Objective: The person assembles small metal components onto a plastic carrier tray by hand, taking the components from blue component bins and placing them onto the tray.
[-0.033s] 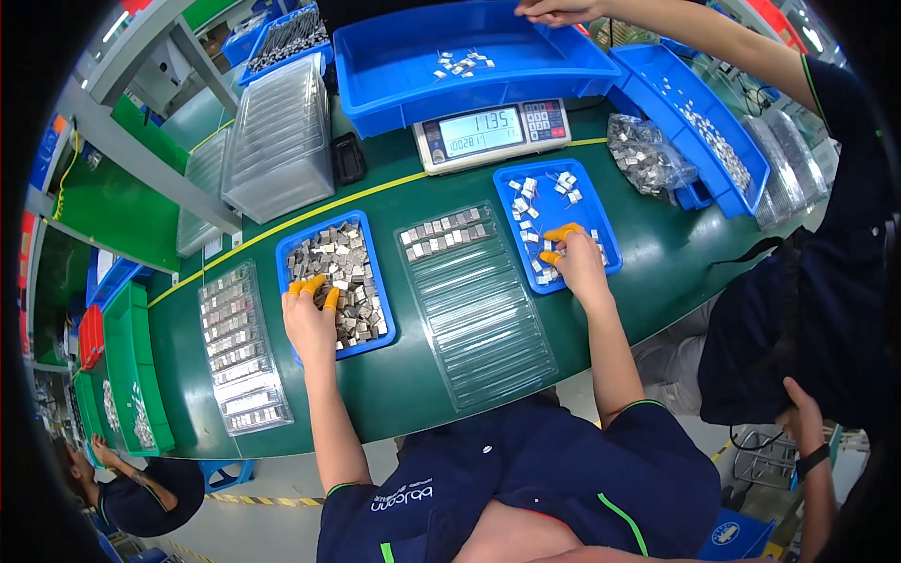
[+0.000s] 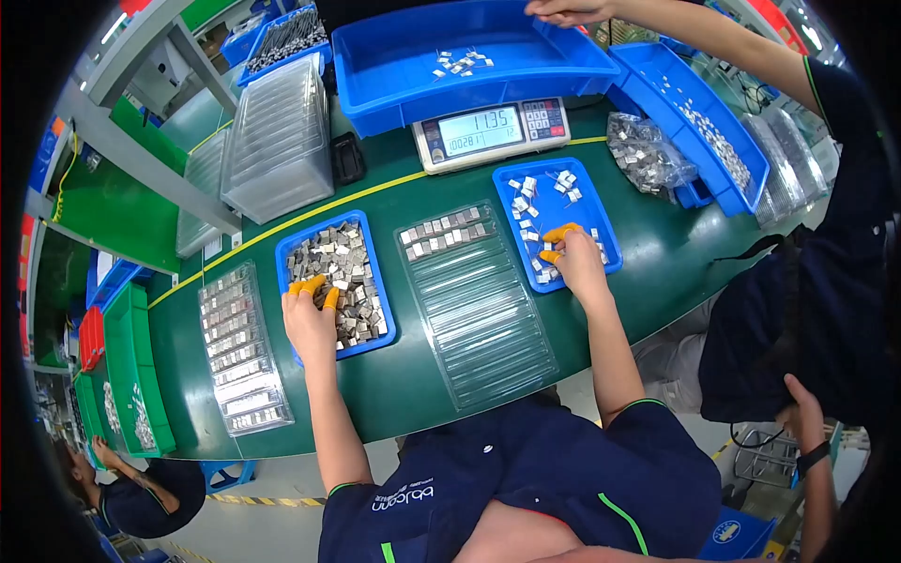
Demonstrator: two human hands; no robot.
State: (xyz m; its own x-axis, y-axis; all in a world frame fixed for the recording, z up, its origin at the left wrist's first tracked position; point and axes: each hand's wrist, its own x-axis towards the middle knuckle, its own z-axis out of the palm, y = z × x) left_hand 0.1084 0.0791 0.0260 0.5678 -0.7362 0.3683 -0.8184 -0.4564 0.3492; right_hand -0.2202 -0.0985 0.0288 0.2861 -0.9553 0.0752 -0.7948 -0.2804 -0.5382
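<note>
My left hand (image 2: 311,317), with yellow finger cots, rests over a blue tray (image 2: 389,342) heaped with small silvery-grey block parts (image 2: 345,261). Its thumb and fingers stand apart and touch the heap. Over the other blue tray (image 2: 605,202), my right hand (image 2: 577,260) has cotted fingers curled toward the thumb; whatever lies between the tips is too small to make out. White parts with thin wire leads (image 2: 566,186) lie scattered in that tray. Between the trays, a clear ribbed plastic tray (image 2: 483,324) holds two rows of block parts at its far end.
At left lies a filled clear tray (image 2: 239,347); stacked clear trays (image 2: 277,141) stand behind. A scale (image 2: 493,134) carries a large blue bin (image 2: 469,92). At right are a bagged heap (image 2: 643,155) and a blue bin (image 2: 690,127). A co-worker's hand (image 2: 568,9) reaches over the large bin.
The co-worker's hand above the large bin has shifted slightly right. My own hands show no visible movement.
</note>
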